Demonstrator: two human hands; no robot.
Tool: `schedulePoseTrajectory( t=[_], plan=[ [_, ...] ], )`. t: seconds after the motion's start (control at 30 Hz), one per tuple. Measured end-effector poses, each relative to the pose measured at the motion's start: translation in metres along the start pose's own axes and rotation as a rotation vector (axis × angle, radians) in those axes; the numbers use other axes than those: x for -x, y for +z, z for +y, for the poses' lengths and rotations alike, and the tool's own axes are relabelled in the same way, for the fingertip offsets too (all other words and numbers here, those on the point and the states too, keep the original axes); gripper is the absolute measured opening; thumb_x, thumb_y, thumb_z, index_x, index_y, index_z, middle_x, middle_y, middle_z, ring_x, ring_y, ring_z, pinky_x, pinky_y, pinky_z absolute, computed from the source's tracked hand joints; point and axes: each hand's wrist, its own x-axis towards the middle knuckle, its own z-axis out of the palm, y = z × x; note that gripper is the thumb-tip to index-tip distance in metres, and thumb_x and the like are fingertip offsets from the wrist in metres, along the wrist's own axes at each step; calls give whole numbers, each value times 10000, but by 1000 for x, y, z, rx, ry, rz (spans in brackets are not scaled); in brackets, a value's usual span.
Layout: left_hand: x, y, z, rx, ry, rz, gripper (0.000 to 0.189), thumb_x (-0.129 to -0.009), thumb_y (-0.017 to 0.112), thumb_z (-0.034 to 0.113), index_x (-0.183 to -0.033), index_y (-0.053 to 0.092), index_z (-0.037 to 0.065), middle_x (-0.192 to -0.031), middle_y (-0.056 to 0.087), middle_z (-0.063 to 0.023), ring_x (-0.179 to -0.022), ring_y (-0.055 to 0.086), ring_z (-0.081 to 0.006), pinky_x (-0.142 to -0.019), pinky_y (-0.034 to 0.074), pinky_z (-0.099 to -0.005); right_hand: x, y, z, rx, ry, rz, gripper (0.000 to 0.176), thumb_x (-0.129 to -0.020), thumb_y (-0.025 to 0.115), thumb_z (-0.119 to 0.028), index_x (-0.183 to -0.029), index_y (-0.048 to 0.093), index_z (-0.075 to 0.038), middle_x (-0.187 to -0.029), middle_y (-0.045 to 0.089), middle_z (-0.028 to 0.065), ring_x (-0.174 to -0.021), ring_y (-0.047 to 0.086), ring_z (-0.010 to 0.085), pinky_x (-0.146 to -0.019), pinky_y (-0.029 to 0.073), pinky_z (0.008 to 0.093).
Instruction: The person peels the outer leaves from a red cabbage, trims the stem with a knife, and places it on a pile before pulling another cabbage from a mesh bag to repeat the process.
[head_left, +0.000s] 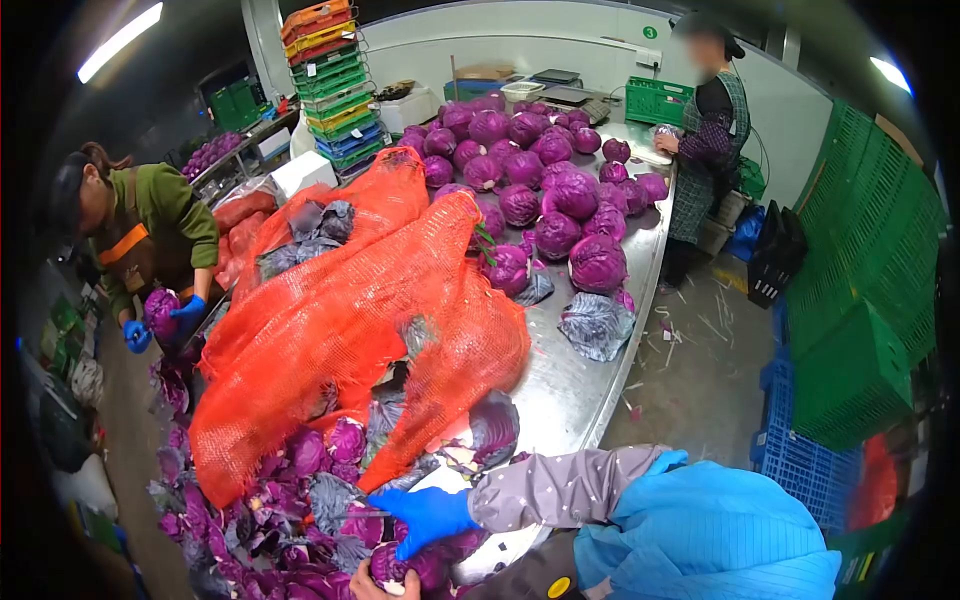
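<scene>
At the bottom edge, my left hand (368, 586), bare, is closed on a red cabbage (428, 568), with only some fingers showing. My right hand (432, 513), in a blue glove, grips a knife (362, 513) just above that cabbage. Its thin blade points left; the handle is hidden in the fist. Loose purple cabbage leaves (275, 560) pile up around and left of both hands. An orange-red mesh sack (310, 320) lies slumped over the table beyond them, with dull outer leaves (495, 428) beside it.
Many whole cabbages (520, 200) cover the far part of the metal table (560, 375). A co-worker (150, 220) at left handles a cabbage in blue gloves; another person (705, 130) stands far right. Green crates (860, 270) and a blue pallet (800, 440) line the right side. Light blue fabric (710, 530) fills the lower right.
</scene>
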Motion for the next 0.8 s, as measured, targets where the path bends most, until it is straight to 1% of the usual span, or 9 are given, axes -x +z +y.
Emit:
schedulePoseTrajectory(
  t=[0.2, 0.3, 0.33, 0.37, 0.43, 0.47, 0.53, 0.63, 0.8],
  plan=[
    [-2, 4, -25, 166, 65, -48, 655, -642, 767, 207, -1201, 482, 21, -1180, 505, -211, -1082, 482, -382, -940, 385, -464, -8, 4, -31, 60, 77, -270, 890, -650, 724, -552, -1307, 441, -22, -1237, 512, 203, -1114, 523, 355, -907, 433, 394],
    [6, 10, -34, 331, -41, -36, 711, -641, 763, 192, -1249, 446, 2, -1241, 460, -199, -1165, 434, -353, -1006, 327, -432, -6, 30, -9, -264, 50, -27, 640, -658, 723, -525, -1061, 609, -42, -1007, 621, 180, -943, 592, 341, -807, 463, 409],
    [7, 3, -28, 329, -71, -61, 710, -641, 763, 188, -1252, 447, 10, -1247, 460, -192, -1171, 435, -352, -1009, 327, -428, -16, 37, 25, -312, -85, -138, 535, -725, 707, -433, -1097, 608, -61, -993, 624, 157, -924, 596, 317, -804, 463, 389],
    [12, 1, -25, 317, -74, -57, 717, -637, 762, 184, -1254, 443, 9, -1251, 459, -188, -1181, 431, -349, -1016, 325, -423, -9, 15, -6, -375, 238, -176, 412, -787, 663, -361, -1077, 621, -71, -949, 618, 145, -893, 596, 296, -786, 464, 382],
    [12, 1, -25, 353, -114, -43, 702, -630, 759, 183, -1236, 449, 11, -1245, 462, -185, -1187, 434, -338, -1020, 333, -407, -18, 17, 29, -252, 46, -13, 338, -818, 617, -369, -949, 646, -59, -881, 625, 177, -838, 616, 287, -754, 468, 374],
    [15, -1, -23, 393, -125, -37, 699, -628, 759, 186, -1230, 450, 12, -1242, 462, -184, -1186, 437, -335, -1019, 338, -400, -20, 0, 31, 188, 57, -4, 353, -815, 623, -383, -988, 656, -77, -859, 626, 200, -834, 625, 280, -758, 474, 361],
    [22, 7, -40, 443, -166, 13, 700, -624, 762, 190, -1223, 449, 11, -1240, 463, -183, -1183, 441, -333, -1014, 345, -398, -26, -7, 52, 9, 250, 56, 376, -792, 660, -390, -1020, 654, -91, -834, 624, 166, -808, 622, 264, -739, 481, 357],
    [19, 6, -39, 471, -176, 27, 701, -619, 764, 196, -1215, 446, 10, -1234, 464, -181, -1174, 449, -330, -1004, 356, -395, -16, -12, 15, 36, 17, 231, 344, -766, 743, -232, -1026, 637, -33, -830, 621, 59, -794, 599, 132, -733, 482, 283],
    [11, 6, -26, 380, -114, 21, 677, -598, 756, 205, -1181, 460, 30, -1177, 477, -170, -1123, 460, -344, -972, 369, -409, -14, -2, -37, -40, 37, -111, 501, -770, 702, -372, -1155, 583, -75, -829, 634, 98, -766, 614, 220, -687, 485, 354]
  ],
)
